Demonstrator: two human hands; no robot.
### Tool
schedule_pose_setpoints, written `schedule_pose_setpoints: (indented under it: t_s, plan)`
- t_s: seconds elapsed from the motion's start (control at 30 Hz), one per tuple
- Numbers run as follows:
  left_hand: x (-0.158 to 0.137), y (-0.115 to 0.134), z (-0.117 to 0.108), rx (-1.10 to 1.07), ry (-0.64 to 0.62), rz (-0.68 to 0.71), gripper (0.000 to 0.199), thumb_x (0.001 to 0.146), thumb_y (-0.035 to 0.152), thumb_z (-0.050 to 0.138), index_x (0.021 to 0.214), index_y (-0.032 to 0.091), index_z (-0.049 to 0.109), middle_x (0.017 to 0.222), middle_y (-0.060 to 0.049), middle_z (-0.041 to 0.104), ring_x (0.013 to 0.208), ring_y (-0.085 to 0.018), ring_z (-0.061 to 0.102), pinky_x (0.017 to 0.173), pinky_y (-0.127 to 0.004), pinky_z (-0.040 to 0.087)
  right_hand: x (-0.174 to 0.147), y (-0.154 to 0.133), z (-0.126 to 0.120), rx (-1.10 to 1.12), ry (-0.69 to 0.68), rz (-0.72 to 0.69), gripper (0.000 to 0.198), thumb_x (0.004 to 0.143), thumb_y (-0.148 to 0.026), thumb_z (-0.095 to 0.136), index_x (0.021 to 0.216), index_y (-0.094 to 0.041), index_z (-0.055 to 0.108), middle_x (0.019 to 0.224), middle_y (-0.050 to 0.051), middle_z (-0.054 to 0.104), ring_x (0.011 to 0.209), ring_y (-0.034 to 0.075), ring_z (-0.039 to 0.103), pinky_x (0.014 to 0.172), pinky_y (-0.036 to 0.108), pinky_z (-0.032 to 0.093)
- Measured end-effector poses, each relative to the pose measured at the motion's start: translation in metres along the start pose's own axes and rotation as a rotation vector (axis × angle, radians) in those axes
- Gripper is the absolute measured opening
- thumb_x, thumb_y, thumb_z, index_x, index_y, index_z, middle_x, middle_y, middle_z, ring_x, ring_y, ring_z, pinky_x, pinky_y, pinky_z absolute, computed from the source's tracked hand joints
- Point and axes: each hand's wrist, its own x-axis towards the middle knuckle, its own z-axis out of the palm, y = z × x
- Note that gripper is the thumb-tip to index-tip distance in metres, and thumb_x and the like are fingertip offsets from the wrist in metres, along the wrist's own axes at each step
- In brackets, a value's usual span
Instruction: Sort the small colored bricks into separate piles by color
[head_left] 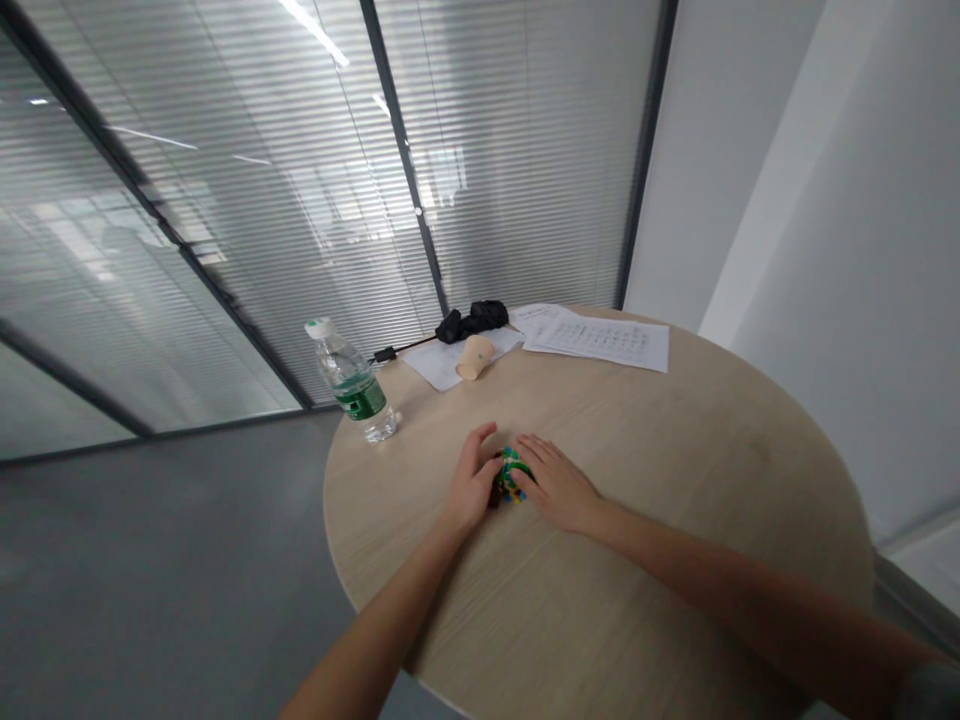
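A small clump of brightly coloured bits [513, 476], green, blue and yellow, lies on the round wooden table [645, 480] between my two hands. Whether it is one object or many loose pieces is too small to tell. My left hand [474, 482] curves around its left side, thumb against it and index finger raised a little. From the right, my right hand [556, 484] cups over it with bent fingers and the thumb at its near side. Both hands touch the clump and partly hide it. Something dark shows beside my left palm.
A water bottle [358, 392] with a green label stands at the table's left edge. Toward the back are a tipped paper cup [475, 357], a black bundle [480, 318] with a cable and printed sheets [600, 338]. Blinds [525, 160] hang behind the table.
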Motion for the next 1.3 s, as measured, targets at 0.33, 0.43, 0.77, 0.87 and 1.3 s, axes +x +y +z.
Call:
schedule_pose_setpoints:
  t_s: [0.33,0.43,0.77,0.87,1.3]
  plan:
    - [-0.026,-0.01,-0.039,0.117,-0.061,-0.012,0.062,0.089,0.055,0.027,0.133,0.013,0.035,0.138,-0.015,0.039,0.129,-0.025,0.033,0.11,-0.044,0.018,0.028,-0.038,0.019,0.089,-0.014,-0.084,0.044,0.089,-0.026,0.038,0.131,-0.013,0.042,0.136,0.013,0.044,0.126,0.019,0.038,0.104,0.039,0.033]
    - [-0.027,-0.012,-0.047,0.18,-0.144,0.069,0.068,0.085,0.057,0.036,0.136,0.012,0.032,0.14,-0.016,0.036,0.129,-0.027,0.033,0.109,-0.045,0.019,0.012,-0.026,0.013,0.046,-0.015,-0.057,0.054,0.085,-0.032,0.044,0.135,-0.011,0.037,0.141,0.016,0.036,0.131,0.024,0.029,0.106,0.043,0.028]
    - [-0.004,-0.015,-0.038,-0.087,-0.105,-0.146,0.072,0.088,0.062,0.011,0.138,0.015,0.029,0.13,-0.014,0.049,0.123,-0.023,0.042,0.108,-0.041,0.022,0.024,-0.042,0.032,0.04,-0.046,-0.058,0.074,0.075,-0.044,0.06,0.132,-0.004,0.038,0.138,0.025,0.035,0.131,0.033,0.027,0.107,0.05,0.022]
    - [-0.006,-0.016,-0.039,-0.075,-0.093,-0.117,0.069,0.088,0.061,0.012,0.136,0.015,0.033,0.124,-0.013,0.054,0.119,-0.022,0.046,0.106,-0.04,0.026,0.036,-0.047,0.034,0.134,-0.02,-0.047,0.048,0.079,-0.024,0.054,0.124,-0.007,0.048,0.131,0.02,0.046,0.125,0.027,0.038,0.105,0.043,0.028]
    - [-0.033,-0.002,-0.048,0.404,-0.237,0.167,0.104,0.058,0.065,0.066,0.139,0.012,0.025,0.142,-0.022,0.026,0.132,-0.035,0.023,0.106,-0.05,0.023,0.047,-0.043,0.049,0.56,0.226,0.299,0.051,0.095,-0.021,0.009,0.131,-0.013,0.043,0.129,0.011,0.053,0.117,0.016,0.05,0.093,0.033,0.044]
